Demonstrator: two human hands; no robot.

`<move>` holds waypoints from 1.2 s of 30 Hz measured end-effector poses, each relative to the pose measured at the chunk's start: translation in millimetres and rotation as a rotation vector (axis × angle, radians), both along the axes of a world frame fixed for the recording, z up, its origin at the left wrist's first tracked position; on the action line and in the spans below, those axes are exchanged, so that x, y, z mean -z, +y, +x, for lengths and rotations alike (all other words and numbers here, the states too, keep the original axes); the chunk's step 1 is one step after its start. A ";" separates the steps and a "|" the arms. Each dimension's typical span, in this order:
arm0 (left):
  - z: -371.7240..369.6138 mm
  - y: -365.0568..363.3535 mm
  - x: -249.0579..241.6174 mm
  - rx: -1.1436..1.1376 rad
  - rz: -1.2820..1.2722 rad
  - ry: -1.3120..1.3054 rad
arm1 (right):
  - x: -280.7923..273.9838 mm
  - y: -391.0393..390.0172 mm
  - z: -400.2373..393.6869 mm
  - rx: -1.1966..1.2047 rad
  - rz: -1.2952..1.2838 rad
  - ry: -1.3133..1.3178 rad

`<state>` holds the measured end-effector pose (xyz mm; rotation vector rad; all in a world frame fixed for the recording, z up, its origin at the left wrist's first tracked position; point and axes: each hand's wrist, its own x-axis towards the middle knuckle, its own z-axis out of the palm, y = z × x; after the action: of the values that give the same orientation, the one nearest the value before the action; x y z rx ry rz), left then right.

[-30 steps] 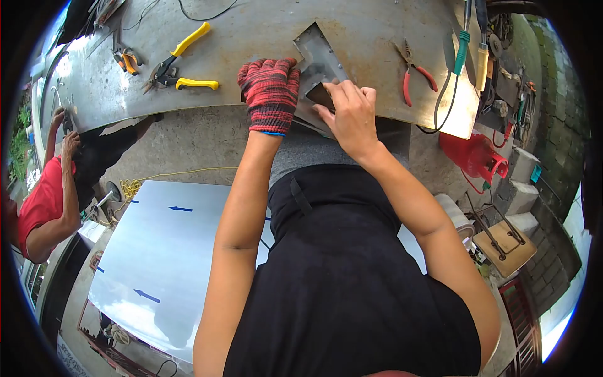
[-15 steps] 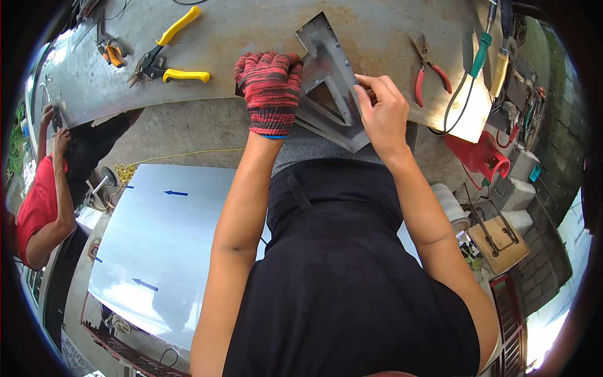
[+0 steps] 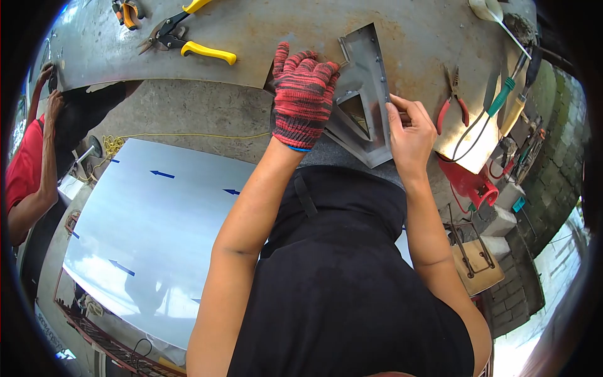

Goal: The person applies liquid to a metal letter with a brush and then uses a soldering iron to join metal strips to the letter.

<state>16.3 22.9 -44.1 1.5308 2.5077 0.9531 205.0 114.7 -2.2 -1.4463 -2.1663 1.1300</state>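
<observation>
Gloved left hand [image 3: 304, 100] lies flat, fingers extended, pinning the folded sheet-metal piece [image 3: 367, 94] at the tabletop's [image 3: 251, 38] near edge; right hand [image 3: 411, 132] pinches its right flange. Best practice: hold it flat and keep bare fingers clear of cut edges.

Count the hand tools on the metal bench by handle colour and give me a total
Yellow-handled snips: 1
Orange-handled tool, cut off by the frame: 1
Red-handled pliers: 1
Green-handled screwdriver: 1
Tan-handled tool: 1
Total: 5
</observation>
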 end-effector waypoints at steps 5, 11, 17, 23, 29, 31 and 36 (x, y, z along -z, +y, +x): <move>-0.4 -2.4 -1.6 0.028 0.032 -0.072 | -2.5 -0.2 -2.6 0.008 -0.014 -0.009; -1.4 -3.3 -4.2 0.023 0.006 -0.086 | -1.8 4.6 -1.9 -0.108 0.121 -0.080; -1.2 -2.8 -3.4 0.025 -0.005 -0.078 | -4.1 7.1 -2.3 -0.121 0.104 -0.111; -2.1 -2.9 -4.1 0.030 -0.001 -0.076 | -2.3 7.1 -1.2 -0.111 0.091 -0.092; -1.1 -2.9 -1.1 0.019 0.044 -0.034 | -4.6 7.8 -0.5 -0.103 0.078 -0.086; -1.7 -3.6 -1.3 0.028 0.049 -0.024 | -5.1 7.3 -0.3 -0.117 0.100 -0.090; -3.5 -3.6 0.2 0.048 0.030 0.000 | -1.0 6.1 2.6 -0.079 0.049 -0.052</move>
<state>12.9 19.3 -44.3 1.5914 2.4555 0.9884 207.6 120.9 -1.2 -1.3951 -2.2891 1.0687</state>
